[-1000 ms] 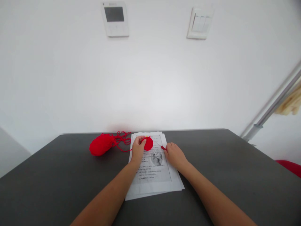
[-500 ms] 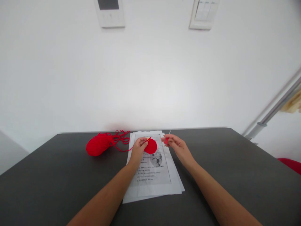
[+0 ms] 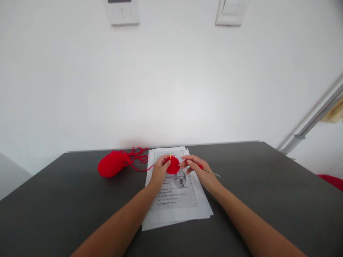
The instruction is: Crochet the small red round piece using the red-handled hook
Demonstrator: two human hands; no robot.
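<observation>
Pinched at its left edge by my left hand (image 3: 160, 169) is a round red crochet piece (image 3: 173, 166). A small yellow stitch marker (image 3: 170, 156) sits at its top edge, beside a loop of red yarn. My right hand (image 3: 198, 169) is closed on a crochet hook (image 3: 211, 172) with a red grip; its thin shaft sticks out to the lower right, and its other end points toward the top of the red piece. Whether the tip touches the piece I cannot tell. A strand runs left from my left hand to a red yarn ball (image 3: 111, 164).
Printed sheets of paper (image 3: 177, 213) lie stacked beneath my hands on the dark table (image 3: 80, 207). Loose yarn loops (image 3: 138, 155) lie right of the ball. A white wall (image 3: 171, 78) rises behind the table; a metal pole (image 3: 316, 123) stands at the right.
My right hand has turned the hook from upright to slanting across the hand and brought it closer to the red piece. My left hand keeps its pinch. The view has shifted slightly.
</observation>
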